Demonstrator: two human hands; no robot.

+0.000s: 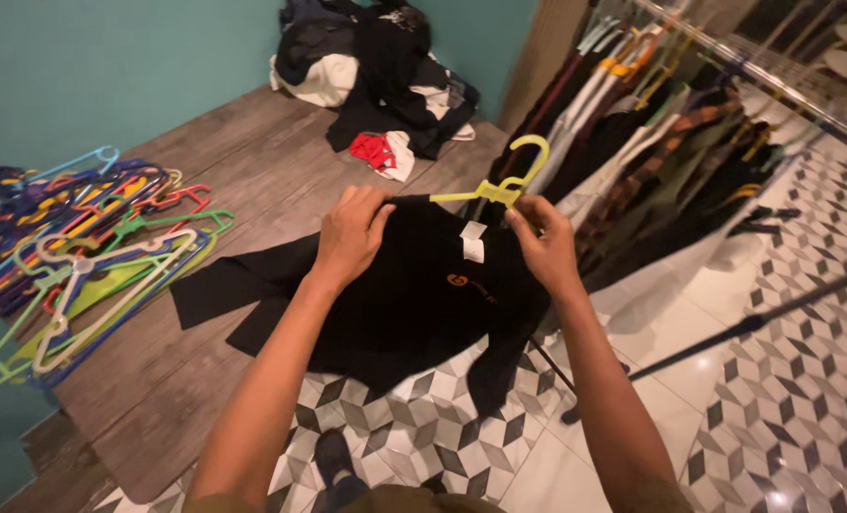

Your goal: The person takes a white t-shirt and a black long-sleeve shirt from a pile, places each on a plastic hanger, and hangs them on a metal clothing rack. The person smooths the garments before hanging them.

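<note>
A black garment (414,304) with a small orange mark and a white neck label lies partly over the edge of a low wooden platform (252,161). A yellow plastic hanger (504,185) sits in its neck opening, hook pointing up and right. My left hand (350,233) grips the garment's shoulder over the hanger's left arm. My right hand (542,242) pinches the collar by the white label, just under the hanger's hook.
A heap of coloured plastic hangers (81,247) lies at the platform's left. Dark and white clothes (376,66) are piled at the back by the teal wall. A rail of hung clothes (651,123) stands to the right over patterned floor tiles (784,380).
</note>
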